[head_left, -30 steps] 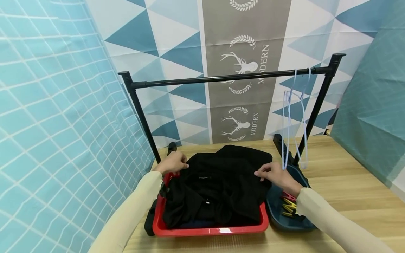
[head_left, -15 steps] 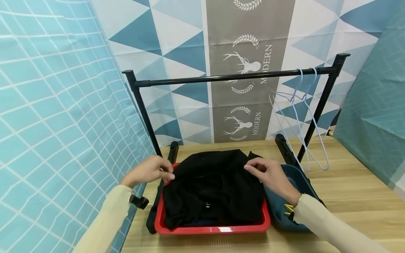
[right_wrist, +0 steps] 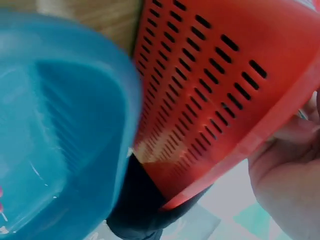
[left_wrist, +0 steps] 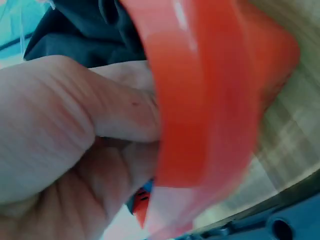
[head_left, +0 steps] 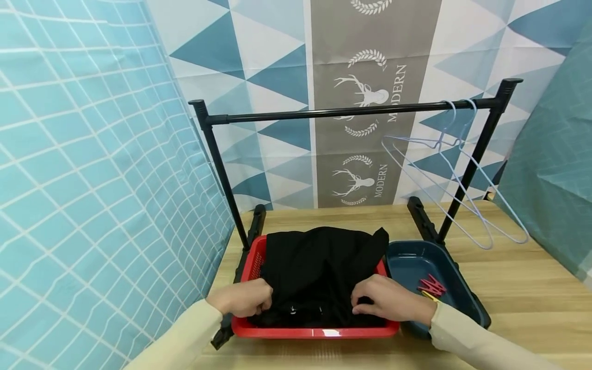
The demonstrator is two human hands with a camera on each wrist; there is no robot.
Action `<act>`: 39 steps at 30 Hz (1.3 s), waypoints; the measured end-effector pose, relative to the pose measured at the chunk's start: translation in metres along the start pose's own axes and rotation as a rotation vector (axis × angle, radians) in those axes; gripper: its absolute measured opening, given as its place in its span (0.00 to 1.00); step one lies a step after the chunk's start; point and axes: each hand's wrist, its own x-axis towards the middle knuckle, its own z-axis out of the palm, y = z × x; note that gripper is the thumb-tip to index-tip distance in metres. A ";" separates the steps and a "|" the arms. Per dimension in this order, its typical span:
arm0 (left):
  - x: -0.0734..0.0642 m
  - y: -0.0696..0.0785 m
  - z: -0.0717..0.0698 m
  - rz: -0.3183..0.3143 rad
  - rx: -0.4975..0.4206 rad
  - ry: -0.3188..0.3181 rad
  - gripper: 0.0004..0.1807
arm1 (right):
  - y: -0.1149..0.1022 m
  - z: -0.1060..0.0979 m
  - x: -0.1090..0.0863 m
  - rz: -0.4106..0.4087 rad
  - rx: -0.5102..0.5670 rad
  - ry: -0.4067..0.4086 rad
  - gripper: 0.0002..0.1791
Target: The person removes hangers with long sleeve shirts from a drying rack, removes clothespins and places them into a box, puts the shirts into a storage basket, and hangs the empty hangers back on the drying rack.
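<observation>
A black garment (head_left: 324, 267) lies bunched in the red basket (head_left: 319, 333), with small white spots near its front edge. At the basket's front left, my left hand (head_left: 247, 298) has its fingers curled on the cloth. In the left wrist view, the thumb and forefinger meet behind the red rim (left_wrist: 185, 125), which hides their tips. My right hand (head_left: 393, 300) reaches over the basket's right side and pinches the garment near the front. The right wrist view shows only part of that hand (right_wrist: 290, 175), beside the basket's slotted wall (right_wrist: 200, 85).
A dark blue tray (head_left: 409, 249) holding red and yellow clothespins (head_left: 432, 285) stands right of the basket. Behind it rises a black clothes rack (head_left: 324, 113). Pale blue wire hangers (head_left: 444, 146) hang at the rack's right end. Wooden tabletop (head_left: 532, 288) extends to the right.
Both hands have moved from the garment's back part and sides to the front of the basket. The garment's upper part has shifted, leaving its back edge lower. The hangers have swung round, spreading wider.
</observation>
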 end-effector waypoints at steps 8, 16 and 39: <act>-0.012 -0.019 -0.030 -0.121 -0.218 0.136 0.17 | 0.009 -0.023 0.002 0.077 0.081 0.135 0.09; 0.012 -0.042 -0.059 -0.435 -0.295 0.469 0.11 | 0.039 -0.054 0.011 0.559 -0.073 0.424 0.09; 0.067 -0.062 -0.055 -0.397 -0.039 0.524 0.05 | 0.069 -0.058 0.016 0.645 -0.104 0.409 0.07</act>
